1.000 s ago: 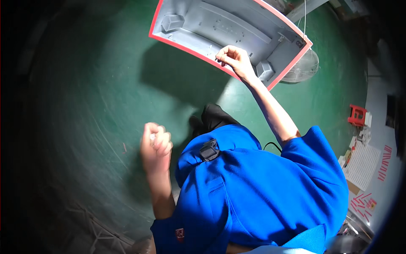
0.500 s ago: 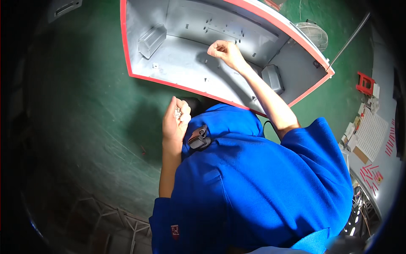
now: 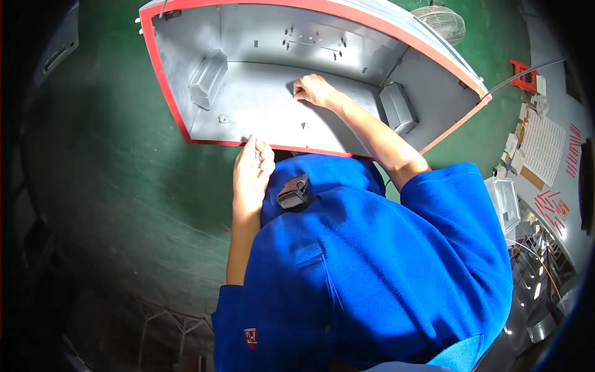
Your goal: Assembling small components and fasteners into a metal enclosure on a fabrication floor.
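A grey sheet-metal cabinet (image 3: 260, 93) with a red rim lies with its opening toward me. My right hand (image 3: 313, 90) reaches inside it, fingers pinched together close to or touching the inner panel; whatever is between them is hidden. Beside the near red rim, my left hand (image 3: 253, 168) is curled round a handful of small whitish pieces, only partly visible between the fingers. A little metal bracket (image 3: 224, 118) sits on the panel near the left corner. Angled grey housings stand at the cabinet's left (image 3: 208, 79) and right (image 3: 398, 108) ends.
A round fan (image 3: 441, 23) stands behind the cabinet on the green floor (image 3: 111, 186). At the right are a red stool (image 3: 524, 75), a white slotted sheet (image 3: 545, 146) and several red strips (image 3: 548, 208) on a grey surface. A thin rod (image 3: 524, 75) juts from the cabinet's right corner.
My right hand has lowered toward the inner panel and moved slightly left. My left hand has turned, showing less of the whitish pieces, and is now nearer the red rim. The view has shifted.
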Action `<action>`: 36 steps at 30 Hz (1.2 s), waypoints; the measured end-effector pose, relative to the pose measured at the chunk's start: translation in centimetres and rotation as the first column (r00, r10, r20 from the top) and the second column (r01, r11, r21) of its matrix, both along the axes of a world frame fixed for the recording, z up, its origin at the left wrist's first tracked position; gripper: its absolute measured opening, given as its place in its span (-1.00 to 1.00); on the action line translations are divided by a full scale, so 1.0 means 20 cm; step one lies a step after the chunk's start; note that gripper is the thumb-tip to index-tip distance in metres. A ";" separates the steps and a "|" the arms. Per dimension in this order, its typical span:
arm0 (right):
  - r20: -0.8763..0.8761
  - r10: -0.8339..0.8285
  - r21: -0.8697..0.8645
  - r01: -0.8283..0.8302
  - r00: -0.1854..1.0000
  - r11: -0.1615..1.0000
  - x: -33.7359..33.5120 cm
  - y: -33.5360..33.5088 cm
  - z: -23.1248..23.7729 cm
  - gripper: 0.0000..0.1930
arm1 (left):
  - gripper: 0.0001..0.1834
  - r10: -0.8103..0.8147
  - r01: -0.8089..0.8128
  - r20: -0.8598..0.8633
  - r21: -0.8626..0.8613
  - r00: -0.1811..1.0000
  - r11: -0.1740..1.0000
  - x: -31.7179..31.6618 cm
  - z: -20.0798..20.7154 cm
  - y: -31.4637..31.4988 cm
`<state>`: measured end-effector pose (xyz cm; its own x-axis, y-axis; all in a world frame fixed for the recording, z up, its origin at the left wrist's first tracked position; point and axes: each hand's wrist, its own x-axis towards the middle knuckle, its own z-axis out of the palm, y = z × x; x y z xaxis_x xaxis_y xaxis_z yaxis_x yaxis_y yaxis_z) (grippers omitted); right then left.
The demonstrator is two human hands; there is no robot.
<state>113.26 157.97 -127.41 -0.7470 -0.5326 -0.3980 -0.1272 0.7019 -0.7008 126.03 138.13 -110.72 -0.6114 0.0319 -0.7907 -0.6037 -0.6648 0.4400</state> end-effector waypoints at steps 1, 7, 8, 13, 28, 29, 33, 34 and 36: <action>0.003 -0.006 0.018 0.006 1.000 1.000 0.00 -0.01 0.01 -0.88 | -0.69 -0.038 0.038 -0.037 0.000 0.999 0.999 0.00 0.00 -0.02; -0.043 0.013 0.052 -0.011 0.999 0.999 -0.01 0.01 0.00 -0.71 | -0.69 -0.052 0.063 -0.085 0.124 0.995 0.990 0.04 -0.03 -0.13; -0.048 0.007 0.034 -0.006 0.999 0.999 -0.01 0.02 0.00 -0.65 | -0.69 -0.065 0.077 -0.104 0.120 0.992 0.990 0.06 -0.03 -0.13; 0.263 -0.373 -0.132 0.416 0.890 0.900 -0.04 0.33 -0.06 -0.56 | -0.69 0.008 0.003 -0.064 0.173 0.998 0.985 0.12 -0.05 -0.11; -0.156 -0.145 -0.019 0.144 0.977 0.989 0.17 0.25 -0.10 -0.85 | -0.80 0.044 -0.041 -0.061 0.056 0.997 0.998 0.44 -0.06 0.05; -0.159 -0.153 -0.007 0.154 0.975 0.988 0.17 0.25 -0.10 -0.85 | -0.80 0.057 -0.052 -0.063 0.077 0.996 0.996 0.46 -0.07 0.06; -0.229 -0.186 0.000 0.191 0.955 0.982 0.21 0.23 0.01 -0.67 | -0.80 0.077 -0.064 -0.091 0.130 0.993 0.989 0.50 -0.10 0.07; -0.293 -0.207 -0.023 0.209 0.934 0.978 0.23 0.21 0.06 -0.63 | -0.80 0.095 -0.083 -0.081 0.136 0.992 0.987 0.50 -0.10 0.07; -0.124 -0.227 -0.179 0.203 0.966 0.963 0.29 0.18 0.31 -0.55 | -0.81 0.131 -0.121 -0.057 0.156 0.990 0.980 0.50 -0.06 0.09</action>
